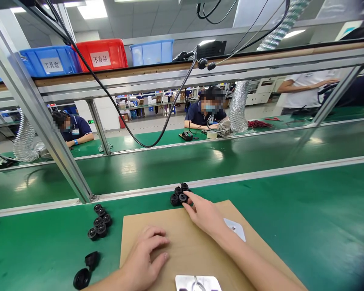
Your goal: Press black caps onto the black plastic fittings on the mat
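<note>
My right hand (208,216) stretches to a small cluster of black round plastic parts (174,199) at the board's far edge. Its thumb and index finger are closed about the nearest black round part (183,198), which still sits among the others. My left hand (145,254) hovers over or rests on the brown board (182,238), fingers loosely curled and apart, nothing in them. A white plate with a round centre (197,283) lies at the near edge, partly cut off. Another white plate (235,229) is partly hidden behind my right forearm.
Several black round parts (100,221) stand left of the board on the green bench (306,210). Nearer lie two larger black pieces (81,279). A metal post (63,161) rises at left, and a black cable (151,144) hangs ahead. Co-workers (208,109) sit across the bench.
</note>
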